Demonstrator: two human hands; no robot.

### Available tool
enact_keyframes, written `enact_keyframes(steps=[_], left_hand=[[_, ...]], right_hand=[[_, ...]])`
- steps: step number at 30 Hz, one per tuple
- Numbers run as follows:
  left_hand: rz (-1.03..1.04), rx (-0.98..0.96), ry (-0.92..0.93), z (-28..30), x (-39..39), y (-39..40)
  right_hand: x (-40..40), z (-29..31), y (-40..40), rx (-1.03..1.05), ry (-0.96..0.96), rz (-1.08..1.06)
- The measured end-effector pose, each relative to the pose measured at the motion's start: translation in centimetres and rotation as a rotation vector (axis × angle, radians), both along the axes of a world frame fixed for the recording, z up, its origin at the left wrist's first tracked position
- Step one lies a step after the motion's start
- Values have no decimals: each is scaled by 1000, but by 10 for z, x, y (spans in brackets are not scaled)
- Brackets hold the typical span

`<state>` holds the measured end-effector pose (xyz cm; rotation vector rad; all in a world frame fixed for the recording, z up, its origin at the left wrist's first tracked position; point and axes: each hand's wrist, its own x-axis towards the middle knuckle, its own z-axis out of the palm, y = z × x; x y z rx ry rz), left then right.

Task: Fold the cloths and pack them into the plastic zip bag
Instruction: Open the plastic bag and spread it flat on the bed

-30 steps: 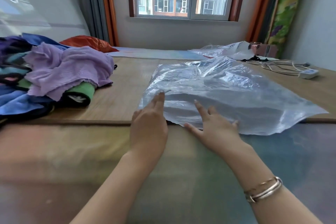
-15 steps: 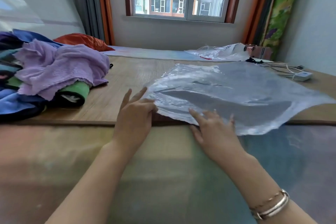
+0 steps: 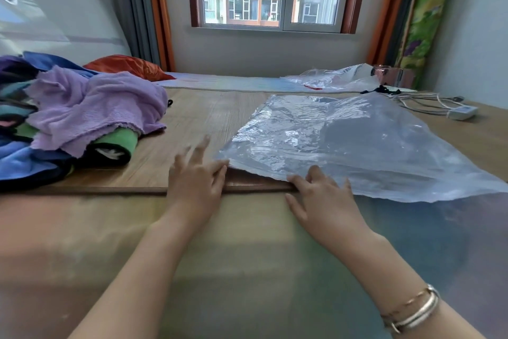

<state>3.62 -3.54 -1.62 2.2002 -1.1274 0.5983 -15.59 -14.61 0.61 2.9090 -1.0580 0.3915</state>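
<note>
A large clear plastic zip bag point(image 3: 357, 143) lies flat on the wooden board point(image 3: 198, 116), its near edge hanging over the board's front rim. My left hand point(image 3: 195, 184) rests at the board's rim with fingers spread, its thumb side touching the bag's near left corner. My right hand point(image 3: 321, 195), bracelets at the wrist, lies flat at the bag's near edge with the fingertips against the plastic. A heap of cloths sits at the left: a purple cloth point(image 3: 96, 107) on top, a green one point(image 3: 121, 142) and a blue one point(image 3: 19, 162) beneath.
An orange cloth point(image 3: 126, 66) lies behind the heap. A second crumpled plastic bag point(image 3: 330, 78) sits at the back by the window. A white power strip point(image 3: 463, 112) with cables rests at the far right. A mat point(image 3: 247, 270) covers the surface nearest me.
The puffed-up bag has settled flat and shifted a little to the right. My left hand slid off its top to the near left corner; my right hand drew back to the near edge.
</note>
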Motion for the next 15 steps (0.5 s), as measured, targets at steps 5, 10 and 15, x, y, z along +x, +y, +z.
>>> enact_keyframes(steps=[5,10,15], left_hand=[[-172,-105,195,1,-16,-13],[-130,-143,144,6,-21,-19],[-202,-265,158,13,-8,-18]], right_hand=[[-9,1,-7,14,12,11],[-20,2,-15,117,-3,-3],[-28,0,-22,109,-25,-23]])
